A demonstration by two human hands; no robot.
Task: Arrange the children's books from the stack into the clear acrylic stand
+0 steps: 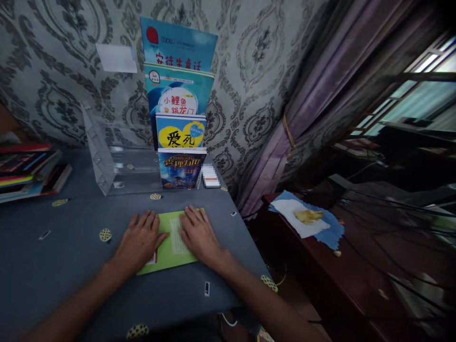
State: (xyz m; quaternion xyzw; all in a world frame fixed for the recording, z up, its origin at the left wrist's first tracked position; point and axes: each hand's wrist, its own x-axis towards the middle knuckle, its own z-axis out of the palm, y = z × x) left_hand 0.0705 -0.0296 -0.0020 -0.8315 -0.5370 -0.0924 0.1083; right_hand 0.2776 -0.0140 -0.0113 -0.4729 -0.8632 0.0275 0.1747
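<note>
The green book lies flat under both hands. The left hand rests open on its left part, the right hand likewise on its right part, and neither grips. The step appears to be steadying the book; to lift it would call for a grip under an edge. Ahead of the hands, a clear rack holds upright books on the blue-grey table.

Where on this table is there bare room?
The widest bare tablecloth lies between the book pile and left hand; the left part of the clear rack looks free. Crowded: the rack's right side, with four upright books, and the green book under both left and right hand.
</note>
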